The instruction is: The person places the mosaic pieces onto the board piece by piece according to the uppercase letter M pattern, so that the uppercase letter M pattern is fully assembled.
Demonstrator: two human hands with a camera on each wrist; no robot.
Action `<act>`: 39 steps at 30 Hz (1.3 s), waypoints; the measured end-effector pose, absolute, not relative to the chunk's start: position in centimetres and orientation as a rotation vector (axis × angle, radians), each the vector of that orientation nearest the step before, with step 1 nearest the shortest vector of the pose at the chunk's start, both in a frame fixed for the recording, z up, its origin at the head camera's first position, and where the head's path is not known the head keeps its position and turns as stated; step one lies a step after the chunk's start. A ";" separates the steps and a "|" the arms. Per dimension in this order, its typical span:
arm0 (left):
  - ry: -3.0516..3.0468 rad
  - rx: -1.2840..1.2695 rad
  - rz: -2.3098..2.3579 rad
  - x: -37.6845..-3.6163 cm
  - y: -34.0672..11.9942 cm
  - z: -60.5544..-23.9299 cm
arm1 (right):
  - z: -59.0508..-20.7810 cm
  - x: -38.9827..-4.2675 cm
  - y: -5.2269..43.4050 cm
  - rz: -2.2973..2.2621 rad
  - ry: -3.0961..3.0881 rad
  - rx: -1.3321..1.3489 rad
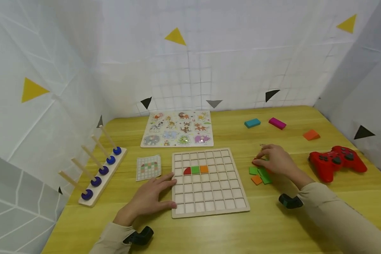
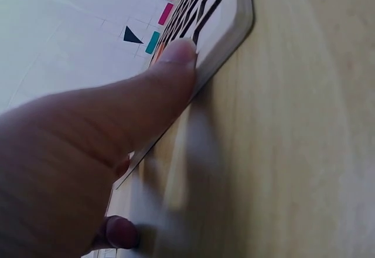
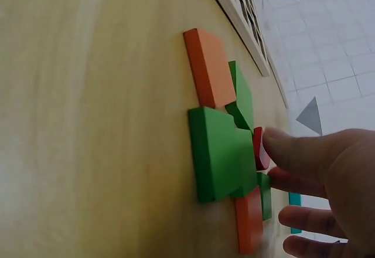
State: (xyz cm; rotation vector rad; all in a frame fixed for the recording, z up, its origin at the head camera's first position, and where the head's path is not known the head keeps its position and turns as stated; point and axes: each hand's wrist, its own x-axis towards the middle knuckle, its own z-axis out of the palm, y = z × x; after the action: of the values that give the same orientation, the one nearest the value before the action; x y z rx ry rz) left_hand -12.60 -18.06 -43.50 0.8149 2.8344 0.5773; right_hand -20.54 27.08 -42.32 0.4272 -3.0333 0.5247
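A wooden grid board (image 1: 212, 195) lies in the middle of the table. In one row of its cells sit a red quarter-round tile (image 1: 187, 171), a green square tile (image 1: 195, 170) and an orange square tile (image 1: 204, 169). My left hand (image 1: 150, 198) rests at the board's left edge, thumb and fingertips touching it. To the right of the board, my right hand (image 1: 277, 160) pinches a red tile (image 3: 261, 149) between thumb and forefinger. Around it lie several green tiles (image 3: 217, 155) and orange tiles (image 3: 211, 67). In the head view, the right hand partly hides this pile.
A small pattern card (image 1: 149, 168) lies left of the board. Behind is an animal puzzle (image 1: 177, 129); farther left stands a peg rack (image 1: 103, 178) with blue beads. A red game controller (image 1: 336, 162), a teal block (image 1: 252, 123), a magenta block (image 1: 277, 123) and an orange block (image 1: 311, 134) are on the right.
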 end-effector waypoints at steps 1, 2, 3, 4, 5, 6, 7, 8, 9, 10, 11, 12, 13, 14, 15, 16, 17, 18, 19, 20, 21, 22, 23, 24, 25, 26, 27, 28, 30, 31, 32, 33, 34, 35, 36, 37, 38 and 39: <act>2.835 0.809 0.577 -12.6 -18.1 -43.5 | -42.3 -20.5 27.1 0.529 -3.037 0.436; 2.837 0.804 0.574 -12.6 -18.1 -43.5 | -42.3 -20.5 27.1 0.534 -3.043 0.442; 2.838 0.800 0.576 -12.6 -18.1 -43.5 | -42.3 -20.5 27.2 0.537 -3.046 0.452; 2.839 0.797 0.577 -12.6 -18.1 -43.5 | -42.3 -20.4 27.2 0.534 -3.049 0.460; 2.839 0.799 0.579 -12.6 -18.1 -43.5 | -42.3 -20.4 27.4 0.525 -3.051 0.464; 2.839 0.803 0.580 -12.6 -18.1 -43.5 | -42.3 -20.3 27.6 0.520 -3.050 0.469; 2.836 0.806 0.585 -12.6 -18.1 -43.5 | -42.3 -20.3 27.9 0.511 -3.049 0.475; 2.835 0.810 0.586 -12.6 -18.1 -43.5 | -42.3 -20.2 28.2 0.505 -3.048 0.482; 2.833 0.812 0.587 -12.6 -18.1 -43.5 | -42.4 -20.1 28.6 0.495 -3.047 0.491; 2.834 0.813 0.583 -12.6 -18.1 -43.6 | -42.4 -20.1 28.9 0.494 -3.048 0.502; 2.835 0.811 0.583 -12.6 -18.1 -43.6 | -42.5 -20.1 29.2 0.501 -3.053 0.510; 2.836 0.810 0.580 -12.6 -18.2 -43.6 | -42.5 -20.1 29.5 0.508 -3.060 0.514; 2.837 0.809 0.578 -12.6 -18.2 -43.6 | -42.5 -20.1 29.8 0.517 -3.068 0.514; 2.838 0.809 0.578 -12.6 -18.2 -43.5 | -42.5 -20.1 30.1 0.524 -3.072 0.510; 2.836 0.808 0.580 -12.6 -18.2 -43.5 | -42.5 -20.1 30.3 0.531 -3.074 0.499; 2.834 0.809 0.583 -12.6 -18.2 -43.5 | -42.5 -20.1 30.6 0.541 -3.079 0.485; 2.831 0.810 0.586 -12.6 -18.2 -43.5 | -42.5 -20.0 30.9 0.546 -3.081 0.474; 2.829 0.813 0.587 -12.6 -18.2 -43.5 | -42.5 -20.0 31.1 0.545 -3.081 0.462; 2.824 0.815 0.591 -12.6 -18.1 -43.5 | -42.5 -20.0 31.4 0.539 -3.082 0.453; 2.822 0.816 0.592 -12.7 -18.1 -43.4 | -42.6 -19.9 31.6 0.526 -3.081 0.448; 2.817 0.816 0.594 -12.7 -18.0 -43.4 | -42.6 -19.9 31.8 0.516 -3.082 0.441; 2.816 0.817 0.595 -12.7 -18.0 -43.4 | -42.7 -19.9 32.0 0.508 -3.084 0.436; 2.814 0.818 0.597 -12.7 -18.0 -43.4 | -42.8 -19.8 32.1 0.497 -3.083 0.433; 2.813 0.820 0.597 -12.7 -18.0 -43.3 | -42.8 -19.8 32.3 0.491 -3.087 0.421; 2.813 0.819 0.597 -12.7 -18.0 -43.3 | -42.9 -19.8 32.4 0.489 -3.086 0.415; 2.814 0.817 0.596 -12.7 -18.0 -43.3 | -43.0 -19.8 32.5 0.496 -3.082 0.411; 2.815 0.816 0.596 -12.7 -18.0 -43.2 | -43.0 -19.9 32.6 0.512 -3.080 0.403; 2.816 0.816 0.594 -12.7 -18.0 -43.2 | -43.0 -19.9 32.6 0.525 -3.077 0.397; 2.818 0.816 0.591 -12.7 -18.0 -43.2 | -43.1 -20.0 32.7 0.549 -3.072 0.386; 2.817 0.815 0.592 -12.7 -18.0 -43.1 | -43.0 -20.0 32.7 0.561 -3.068 0.387; 2.815 0.816 0.594 -12.7 -18.0 -43.1 | -43.0 -20.1 32.7 0.569 -3.064 0.386; 2.813 0.817 0.595 -12.6 -18.0 -43.1 | -43.0 -20.1 32.7 0.575 -3.062 0.382; 2.809 0.818 0.597 -12.6 -18.0 -43.1 | -43.0 -20.1 32.6 0.576 -3.060 0.379; 2.806 0.819 0.600 -12.6 -17.9 -43.1 | -42.9 -20.1 32.5 0.582 -3.057 0.377; 2.804 0.818 0.599 -12.6 -17.9 -43.1 | -42.9 -20.0 32.3 0.594 -3.050 0.379; 2.802 0.819 0.599 -12.6 -17.9 -43.1 | -42.8 -20.0 32.0 0.609 -3.042 0.379; 2.801 0.819 0.598 -12.6 -17.9 -43.1 | -42.7 -20.0 31.8 0.622 -3.032 0.380; 2.801 0.820 0.596 -12.6 -17.9 -43.1 | -42.7 -20.0 31.5 0.638 -3.022 0.382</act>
State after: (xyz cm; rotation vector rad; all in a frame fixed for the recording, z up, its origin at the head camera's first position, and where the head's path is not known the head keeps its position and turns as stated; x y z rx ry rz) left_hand -12.58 -17.90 -43.14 0.8202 2.8011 0.5957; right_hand -19.95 31.47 -42.67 0.3817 -3.0216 0.6382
